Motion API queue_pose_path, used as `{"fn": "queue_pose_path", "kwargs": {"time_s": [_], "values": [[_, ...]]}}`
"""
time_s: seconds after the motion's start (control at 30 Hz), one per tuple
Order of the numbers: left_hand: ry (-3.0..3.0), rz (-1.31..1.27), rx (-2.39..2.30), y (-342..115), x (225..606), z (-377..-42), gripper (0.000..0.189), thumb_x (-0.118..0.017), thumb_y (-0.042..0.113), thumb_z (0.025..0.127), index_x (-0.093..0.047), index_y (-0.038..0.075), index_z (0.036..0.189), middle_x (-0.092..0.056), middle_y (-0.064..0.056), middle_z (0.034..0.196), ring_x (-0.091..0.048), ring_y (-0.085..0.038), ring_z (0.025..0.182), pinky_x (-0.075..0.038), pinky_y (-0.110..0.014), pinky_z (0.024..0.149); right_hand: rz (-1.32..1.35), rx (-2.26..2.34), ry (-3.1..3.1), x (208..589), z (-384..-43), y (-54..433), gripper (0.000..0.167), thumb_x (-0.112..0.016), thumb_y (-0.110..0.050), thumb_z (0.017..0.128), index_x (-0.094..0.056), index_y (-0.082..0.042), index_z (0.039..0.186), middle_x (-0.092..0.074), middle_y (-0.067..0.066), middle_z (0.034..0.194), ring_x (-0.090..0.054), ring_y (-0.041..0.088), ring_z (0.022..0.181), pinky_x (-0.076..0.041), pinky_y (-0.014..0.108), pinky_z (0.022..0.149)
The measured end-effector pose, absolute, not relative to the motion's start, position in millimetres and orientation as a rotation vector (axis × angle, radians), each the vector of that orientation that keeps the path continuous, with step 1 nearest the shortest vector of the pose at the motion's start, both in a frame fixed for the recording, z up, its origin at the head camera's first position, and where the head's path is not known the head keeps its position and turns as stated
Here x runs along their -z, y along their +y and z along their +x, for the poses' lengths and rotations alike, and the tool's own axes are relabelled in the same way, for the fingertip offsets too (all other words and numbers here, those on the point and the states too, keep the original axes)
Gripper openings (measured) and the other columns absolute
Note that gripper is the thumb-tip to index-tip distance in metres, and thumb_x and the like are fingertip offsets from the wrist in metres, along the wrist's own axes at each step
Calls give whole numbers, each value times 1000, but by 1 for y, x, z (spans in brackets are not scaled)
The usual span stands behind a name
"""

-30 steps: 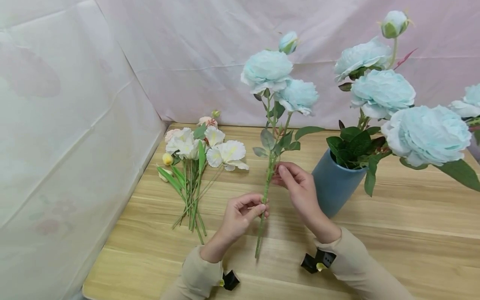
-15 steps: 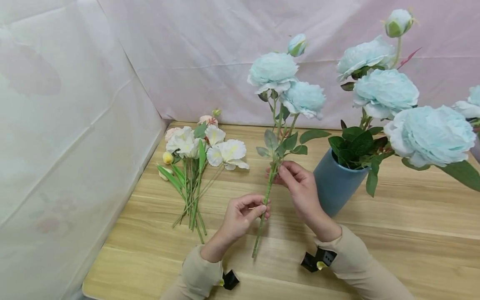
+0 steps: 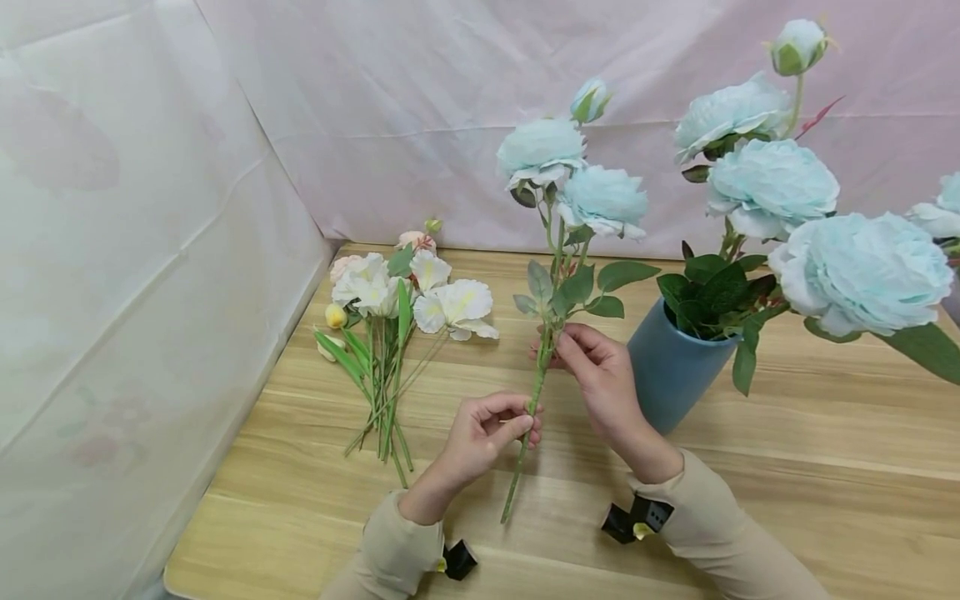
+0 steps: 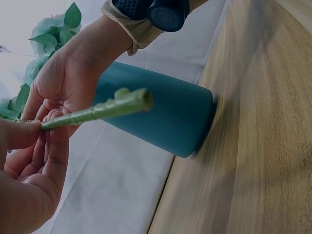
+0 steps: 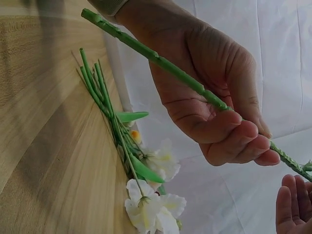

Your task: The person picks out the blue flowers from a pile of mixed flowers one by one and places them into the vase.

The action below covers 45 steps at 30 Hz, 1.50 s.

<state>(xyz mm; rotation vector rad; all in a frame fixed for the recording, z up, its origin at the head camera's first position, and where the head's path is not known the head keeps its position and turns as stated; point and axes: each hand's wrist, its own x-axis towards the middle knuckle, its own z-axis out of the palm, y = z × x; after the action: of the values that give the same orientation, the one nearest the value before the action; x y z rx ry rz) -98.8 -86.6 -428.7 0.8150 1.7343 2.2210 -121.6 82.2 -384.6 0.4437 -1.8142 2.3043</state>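
A light blue peony stem [image 3: 540, 379] with two open blooms, a bud and green leaves stands nearly upright above the table. My left hand [image 3: 491, 433] pinches its lower part between thumb and fingers, and the cut end sticks out below. Just under the leaves, my right hand [image 3: 600, 375] holds the stem, some fingers passing behind it. The left wrist view shows the stem's end [image 4: 131, 102] pointing toward the camera. In the right wrist view, my left hand [image 5: 209, 92] grips the stem, and only the fingers of my right hand [image 5: 295, 204] show.
A blue vase [image 3: 675, 367] holding similar light blue peonies [image 3: 772, 187] stands right of my right hand. Left on the wooden table [image 3: 285, 500] lies a bunch of white, pink and yellow flowers [image 3: 453, 308]. Pale cloth [image 3: 390, 125] hangs behind and at the left.
The held peony stem shifts slightly right, then its blooms dip and turn a little while its lower end moves slightly left. Both hands keep nearly the same place.
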Motion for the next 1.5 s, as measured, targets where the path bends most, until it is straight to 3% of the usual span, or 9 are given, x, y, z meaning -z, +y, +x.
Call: {"fn": "queue_pose_path", "kwargs": {"time_s": [0.1,0.17,0.33,0.43,0.9,1.17,1.33,1.5], "values": [[1719,798,-2209,-87,430,-99,19,-53,-10,87,-51,-27,97,-50,-44,81,-62,-7,72,-54,-21,69,452,-2317,-1802,385,-121,82,21,-49,-7,97,-69,-14,99,-70,-1,88,-68,14,81,-55,31,75],[1710,806,-2208,-88,430,-99,19,-54,-9,88,-52,-25,97,-50,-44,81,-62,-7,72,-54,-21,69,452,-2323,-1799,385,-121,82,19,-49,-7,97,-69,-6,100,-71,-1,88,-68,15,81,-55,31,75],[1685,847,-2204,-88,429,-98,21,-54,-6,89,-52,-26,96,-48,-44,80,-62,-7,71,-54,-21,69,434,-2356,-1775,385,-121,83,17,-52,-4,96,-69,-4,96,-70,-2,84,-66,12,77,-54,28,73],[1678,847,-2195,-89,428,-98,21,-54,-6,89,-51,-26,97,-48,-44,79,-62,-7,71,-54,-21,68,447,-2414,-1732,384,-121,84,24,-52,-2,95,-70,-18,91,-68,-3,82,-62,9,75,-53,25,72],[1696,934,-2141,-90,426,-99,18,-51,-9,89,-52,-25,96,-51,-41,78,-62,-7,72,-57,-30,67,778,-2647,-1527,383,-123,89,16,-53,-5,95,-67,-13,98,-67,-2,86,-61,9,77,-52,22,75],[1710,938,-2129,-88,426,-98,19,-51,-7,90,-52,-25,97,-52,-40,80,-63,-6,73,-57,-32,68,809,-2622,-1522,383,-121,91,16,-54,-5,94,-67,-13,98,-57,-5,77,-49,7,69,-49,19,68],[1711,904,-2141,-87,426,-97,20,-53,-7,90,-52,-24,100,-53,-41,83,-63,-6,74,-56,-28,70,754,-2467,-1598,380,-118,92,17,-57,-1,92,-68,-14,94,-65,-3,81,-57,8,73,-51,21,68],[1709,950,-2164,-85,425,-98,22,-53,-5,90,-52,-25,101,-54,-42,83,-63,-9,74,-56,-35,71,680,-2288,-1687,370,-111,91,15,-63,1,87,-70,-12,91,-69,0,84,-63,12,76,-53,24,69]]}}
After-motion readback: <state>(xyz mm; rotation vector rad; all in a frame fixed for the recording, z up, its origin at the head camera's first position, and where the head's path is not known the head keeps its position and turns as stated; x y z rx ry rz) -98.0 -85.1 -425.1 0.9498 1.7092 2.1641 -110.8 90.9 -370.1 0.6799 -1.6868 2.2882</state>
